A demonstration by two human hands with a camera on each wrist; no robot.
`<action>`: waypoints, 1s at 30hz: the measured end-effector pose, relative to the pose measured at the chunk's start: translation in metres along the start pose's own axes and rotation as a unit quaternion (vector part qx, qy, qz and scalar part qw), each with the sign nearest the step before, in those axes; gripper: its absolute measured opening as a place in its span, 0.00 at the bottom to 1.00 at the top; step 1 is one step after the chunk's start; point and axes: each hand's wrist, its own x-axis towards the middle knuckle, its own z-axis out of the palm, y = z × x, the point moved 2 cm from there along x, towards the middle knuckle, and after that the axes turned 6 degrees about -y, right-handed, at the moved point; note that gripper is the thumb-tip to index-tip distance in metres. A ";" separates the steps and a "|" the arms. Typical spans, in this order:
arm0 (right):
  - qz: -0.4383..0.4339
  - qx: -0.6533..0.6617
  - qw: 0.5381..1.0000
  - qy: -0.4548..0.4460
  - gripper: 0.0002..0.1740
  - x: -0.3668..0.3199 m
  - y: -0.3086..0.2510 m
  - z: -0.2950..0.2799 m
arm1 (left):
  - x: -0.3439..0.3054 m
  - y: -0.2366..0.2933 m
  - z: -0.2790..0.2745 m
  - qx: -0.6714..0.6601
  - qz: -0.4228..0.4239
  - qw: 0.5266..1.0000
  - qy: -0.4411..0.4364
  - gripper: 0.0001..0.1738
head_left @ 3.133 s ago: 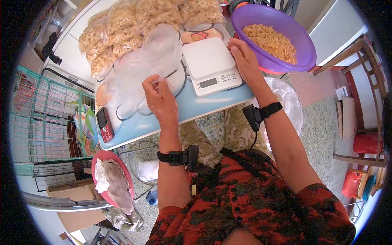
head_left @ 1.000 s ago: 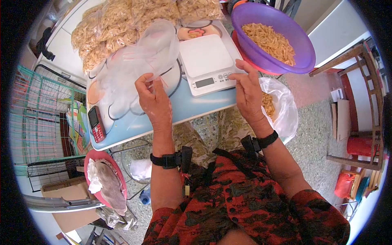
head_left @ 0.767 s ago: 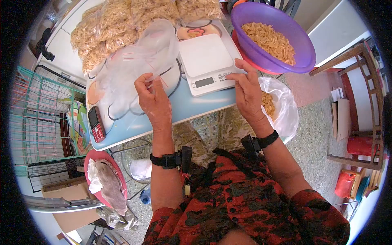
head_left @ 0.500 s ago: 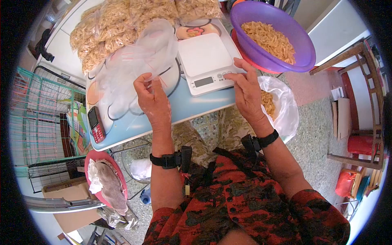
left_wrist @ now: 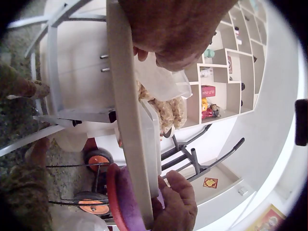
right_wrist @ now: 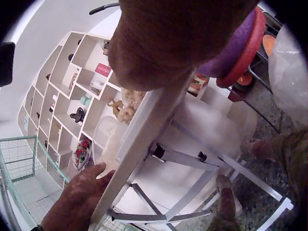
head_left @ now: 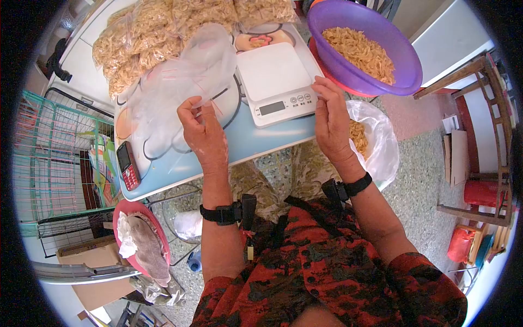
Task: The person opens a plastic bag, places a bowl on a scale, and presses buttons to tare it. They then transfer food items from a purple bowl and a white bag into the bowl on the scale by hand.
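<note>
Two bare hands are at the blue-topped table (head_left: 256, 143), each wrist bearing one black strap. The left hand (head_left: 206, 133) has its fingers loosely bent at the near edge of some flat, clear plastic bags (head_left: 169, 103); I see nothing gripped, and the bags overlap too much to count. The right hand (head_left: 332, 122), fingers relaxed and slightly bent, lies by the right edge of one white digital kitchen scale (head_left: 275, 71); whether it touches, I can't tell. The scale sits right of the clear bags, showing three buttons and one display. Behind stand the filled bags (head_left: 158, 32) of golden dried strips, at least five, piled together. One keypad phone (head_left: 128, 166) lies at the table's left corner. One purple basin (head_left: 381, 27), beyond the right hand, holds loose strips; one white plastic bag (head_left: 381, 147) below holds more.
</note>
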 end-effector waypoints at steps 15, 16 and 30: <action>-0.017 -0.011 0.999 -0.025 0.13 -0.003 0.003 -0.001 | 0.000 0.001 0.000 0.022 0.023 0.999 0.019 0.15; -0.018 -0.011 0.999 -0.025 0.13 -0.003 0.003 -0.001 | 0.000 0.001 0.000 0.022 0.022 0.999 0.019 0.15; -0.011 -0.001 0.999 -0.047 0.20 -0.004 0.006 0.002 | 0.002 -0.007 0.001 0.005 0.021 1.000 0.015 0.15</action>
